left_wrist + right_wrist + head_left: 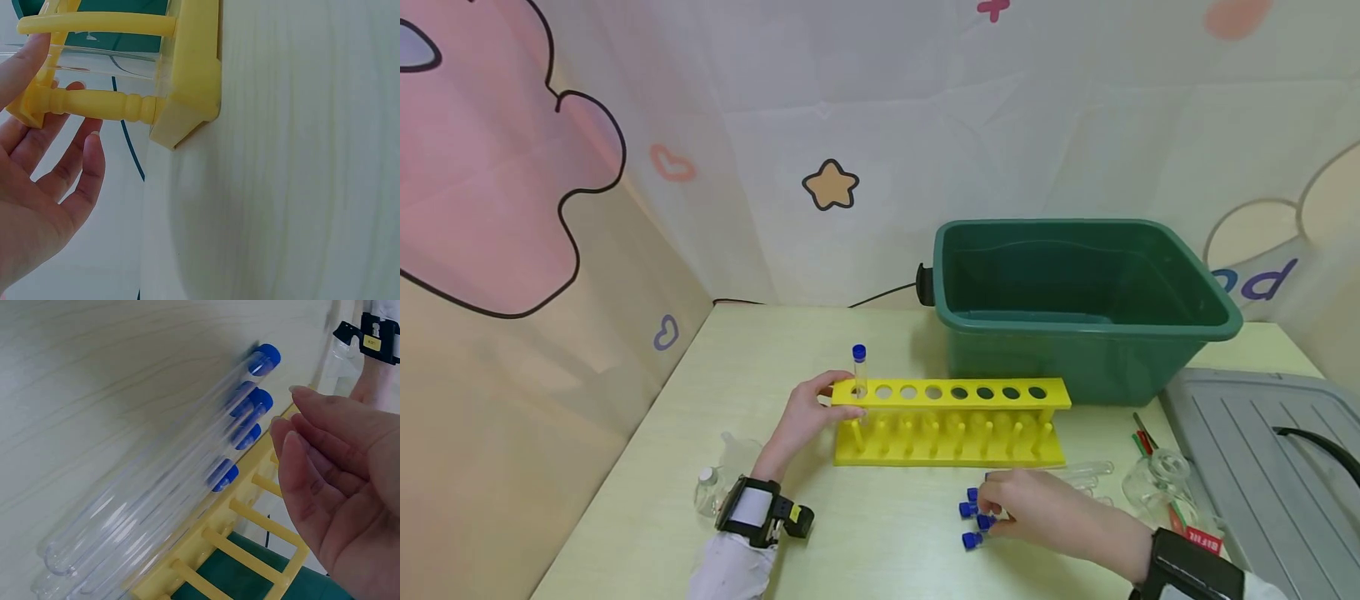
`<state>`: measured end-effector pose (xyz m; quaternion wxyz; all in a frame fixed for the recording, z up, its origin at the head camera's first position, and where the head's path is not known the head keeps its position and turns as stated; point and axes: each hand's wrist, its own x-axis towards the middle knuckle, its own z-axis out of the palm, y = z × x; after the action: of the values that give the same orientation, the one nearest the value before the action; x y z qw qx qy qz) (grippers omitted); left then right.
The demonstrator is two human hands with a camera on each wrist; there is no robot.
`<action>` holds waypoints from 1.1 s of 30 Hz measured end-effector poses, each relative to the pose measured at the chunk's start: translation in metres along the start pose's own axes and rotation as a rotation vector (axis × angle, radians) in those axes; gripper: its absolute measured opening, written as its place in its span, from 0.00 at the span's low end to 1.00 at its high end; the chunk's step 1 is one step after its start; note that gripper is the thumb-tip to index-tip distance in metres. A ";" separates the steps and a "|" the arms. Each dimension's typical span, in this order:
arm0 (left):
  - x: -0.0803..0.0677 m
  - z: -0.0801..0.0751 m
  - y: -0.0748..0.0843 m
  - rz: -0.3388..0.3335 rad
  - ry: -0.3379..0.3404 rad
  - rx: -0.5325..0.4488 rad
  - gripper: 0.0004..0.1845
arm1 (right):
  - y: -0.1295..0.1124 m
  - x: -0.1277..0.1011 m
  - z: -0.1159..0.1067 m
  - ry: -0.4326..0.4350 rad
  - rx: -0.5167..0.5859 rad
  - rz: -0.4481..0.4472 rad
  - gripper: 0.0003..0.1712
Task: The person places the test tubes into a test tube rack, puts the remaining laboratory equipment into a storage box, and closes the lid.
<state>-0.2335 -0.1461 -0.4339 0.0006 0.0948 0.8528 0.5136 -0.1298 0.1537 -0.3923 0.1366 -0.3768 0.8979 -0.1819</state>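
1. Plainly, the loose capped tubes (162,481) lying side by side on the tabletop (880,533) could roll apart if the right hand (1037,508) nudges them; it hovers just over them with fingers relaxed, gripping nothing.
2. Tipping is the other risk: the yellow rack (951,421) carries one upright capped tube (859,373) at its left end, where the left hand (808,412) rests open-fingered.
3. The loose tubes lie just in front of the rack, right of its middle, under the right hand.

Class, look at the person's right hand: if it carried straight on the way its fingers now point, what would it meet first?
Most likely the blue-capped test tubes lying on the table: the right hand hovers open just above them, fingers aimed at their cap ends, though the gap is hard to judge.
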 end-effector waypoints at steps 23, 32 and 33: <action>0.004 0.004 0.000 0.021 -0.017 -0.005 0.27 | 0.019 -0.011 0.016 0.000 -0.198 -0.082 0.10; 0.002 -0.001 0.000 0.022 -0.019 0.063 0.28 | 0.020 -0.009 0.020 0.037 -0.296 -0.170 0.10; 0.002 -0.002 0.001 0.024 -0.022 0.075 0.28 | 0.020 -0.009 0.021 0.044 -0.310 -0.177 0.10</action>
<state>-0.2358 -0.1466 -0.4316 0.0003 0.1106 0.8701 0.4803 -0.1284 0.1687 -0.4184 0.0406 -0.4667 0.8814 -0.0606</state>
